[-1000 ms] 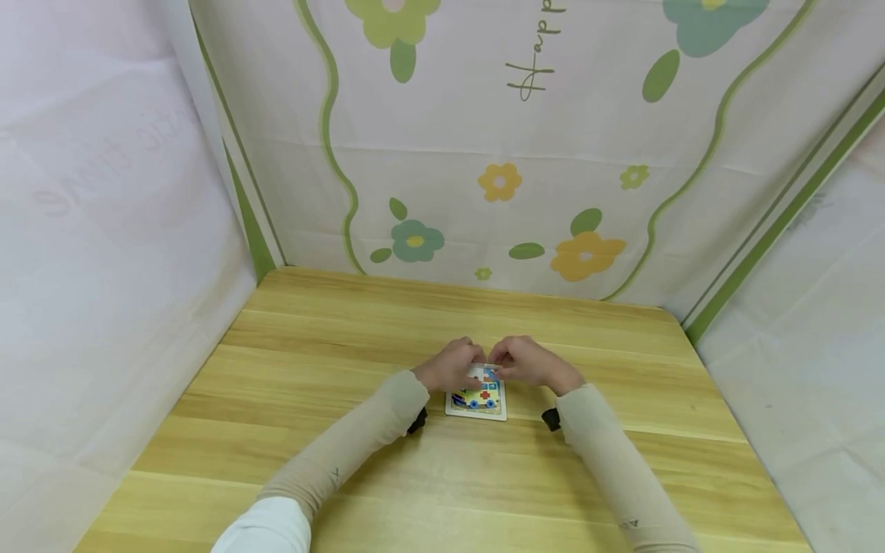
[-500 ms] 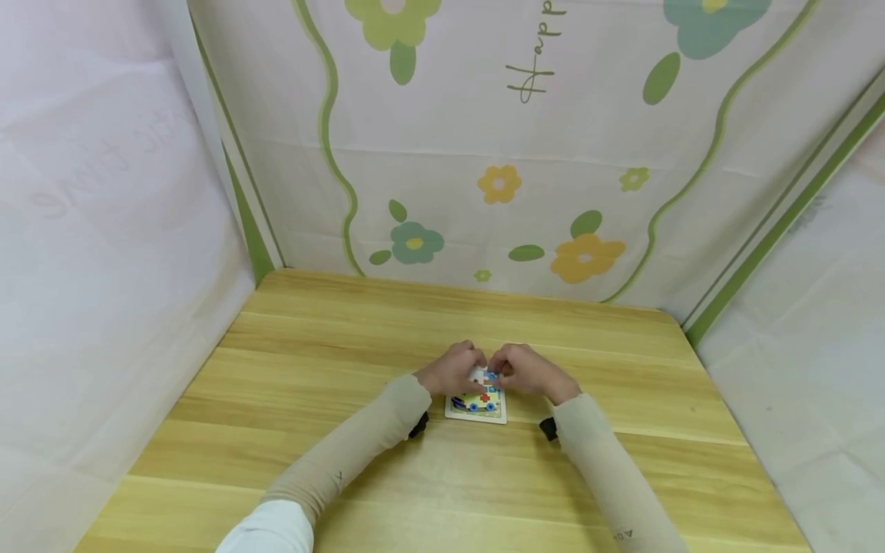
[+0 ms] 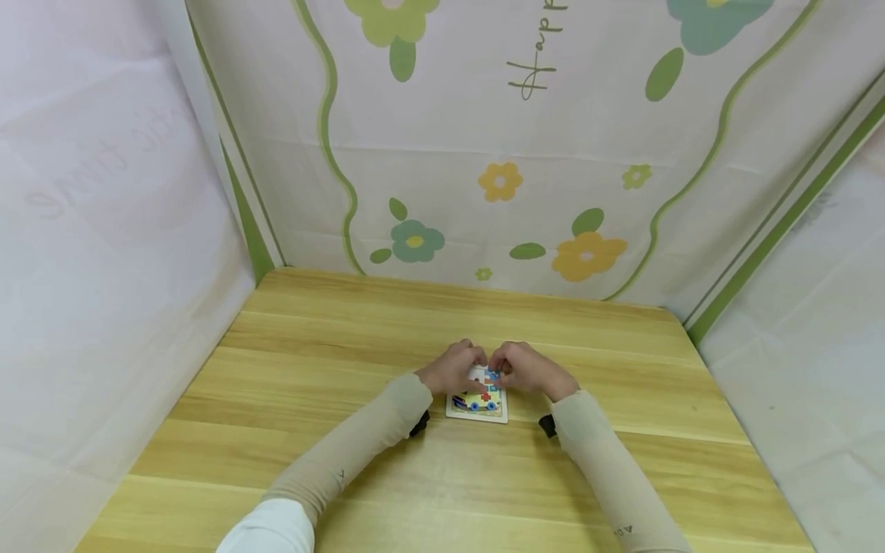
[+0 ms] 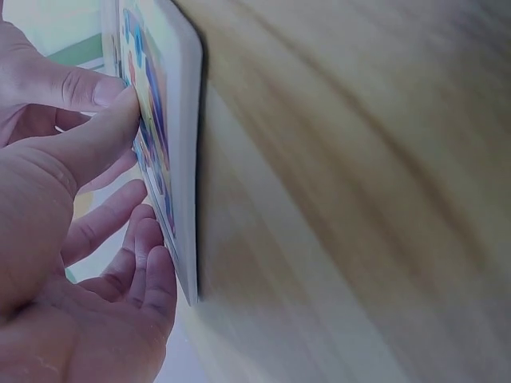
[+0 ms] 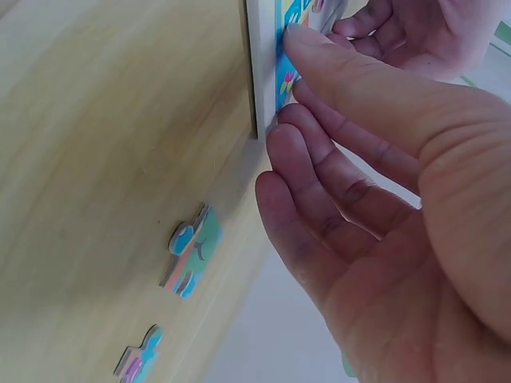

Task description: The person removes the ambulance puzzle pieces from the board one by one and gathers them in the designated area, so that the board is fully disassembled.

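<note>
A small square jigsaw puzzle (image 3: 486, 397) in a white-framed tray (image 3: 477, 417) lies on the table, showing a vehicle with blue wheels and a red cross. My left hand (image 3: 452, 370) reaches over its left and far side; in the left wrist view, the thumb (image 4: 108, 132) presses on the picture while bent fingers (image 4: 152, 263) rest along the tray's edge. At the far right corner is my right hand (image 3: 531, 369). Its thumb (image 5: 343, 68) touches a blue part of the picture, and its other fingers curve loosely beside the tray. Both hands hide part of the puzzle.
Two loose puzzle pieces, one mostly green (image 5: 200, 251) and one blue and purple (image 5: 140, 359), lie on the wooden table (image 3: 346, 330) in the right wrist view. Flowered cloth (image 3: 442, 153) hangs behind the table, with pale cloth at both sides.
My right hand has shifted slightly down and left over the puzzle's far right corner, and more blue shows there. My left hand has barely moved; the tray stays in place.
</note>
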Motion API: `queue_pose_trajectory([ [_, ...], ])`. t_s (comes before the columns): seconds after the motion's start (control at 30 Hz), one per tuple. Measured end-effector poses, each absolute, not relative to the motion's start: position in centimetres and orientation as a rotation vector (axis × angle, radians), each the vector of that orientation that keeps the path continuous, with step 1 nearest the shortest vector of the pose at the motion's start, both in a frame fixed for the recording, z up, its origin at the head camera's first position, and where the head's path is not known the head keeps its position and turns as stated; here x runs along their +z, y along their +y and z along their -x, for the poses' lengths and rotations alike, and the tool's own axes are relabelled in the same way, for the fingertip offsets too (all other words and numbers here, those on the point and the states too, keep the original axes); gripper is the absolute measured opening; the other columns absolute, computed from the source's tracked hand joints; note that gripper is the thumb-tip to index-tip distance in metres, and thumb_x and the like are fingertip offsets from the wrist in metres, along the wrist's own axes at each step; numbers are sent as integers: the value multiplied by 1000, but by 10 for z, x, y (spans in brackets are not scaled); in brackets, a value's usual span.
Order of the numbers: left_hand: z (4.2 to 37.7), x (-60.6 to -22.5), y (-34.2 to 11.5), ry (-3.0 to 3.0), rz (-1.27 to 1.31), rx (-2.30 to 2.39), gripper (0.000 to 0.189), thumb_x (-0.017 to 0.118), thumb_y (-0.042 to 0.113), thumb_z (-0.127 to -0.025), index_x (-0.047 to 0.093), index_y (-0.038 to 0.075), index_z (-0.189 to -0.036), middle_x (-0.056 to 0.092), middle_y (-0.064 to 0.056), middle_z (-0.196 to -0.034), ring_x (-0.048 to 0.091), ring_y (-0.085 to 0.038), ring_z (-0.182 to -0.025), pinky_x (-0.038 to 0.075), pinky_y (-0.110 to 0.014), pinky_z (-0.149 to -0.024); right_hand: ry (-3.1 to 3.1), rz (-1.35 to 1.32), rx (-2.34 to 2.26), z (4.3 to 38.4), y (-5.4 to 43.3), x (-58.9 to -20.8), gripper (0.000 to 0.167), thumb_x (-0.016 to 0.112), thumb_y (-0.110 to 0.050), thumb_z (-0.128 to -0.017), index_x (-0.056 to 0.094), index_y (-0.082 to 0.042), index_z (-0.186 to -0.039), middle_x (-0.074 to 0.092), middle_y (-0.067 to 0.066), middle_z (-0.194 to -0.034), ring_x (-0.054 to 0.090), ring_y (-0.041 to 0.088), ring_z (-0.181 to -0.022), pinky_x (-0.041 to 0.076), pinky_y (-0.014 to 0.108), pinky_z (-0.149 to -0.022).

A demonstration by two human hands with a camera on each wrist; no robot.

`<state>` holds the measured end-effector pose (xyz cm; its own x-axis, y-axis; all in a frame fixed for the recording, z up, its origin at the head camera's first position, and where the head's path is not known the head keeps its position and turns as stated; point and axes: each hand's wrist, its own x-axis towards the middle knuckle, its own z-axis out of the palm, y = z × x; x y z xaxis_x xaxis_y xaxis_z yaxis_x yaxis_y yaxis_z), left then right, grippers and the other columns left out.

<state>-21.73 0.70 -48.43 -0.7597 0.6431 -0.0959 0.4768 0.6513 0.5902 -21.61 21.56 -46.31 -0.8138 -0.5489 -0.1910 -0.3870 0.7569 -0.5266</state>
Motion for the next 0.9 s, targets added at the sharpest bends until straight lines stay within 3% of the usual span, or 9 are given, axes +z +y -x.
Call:
queue_pose_trajectory([
  [0.9, 219, -486, 8, 2529, -832, 842, 47, 83, 32, -93, 64, 9, -129, 58, -7, -125, 50, -16, -108, 48, -31, -95, 2595, 630, -659, 219, 213, -463, 14, 79, 1, -92, 77, -5, -104, 74, 4, -101, 64, 13, -89, 58, 34, -85],
])
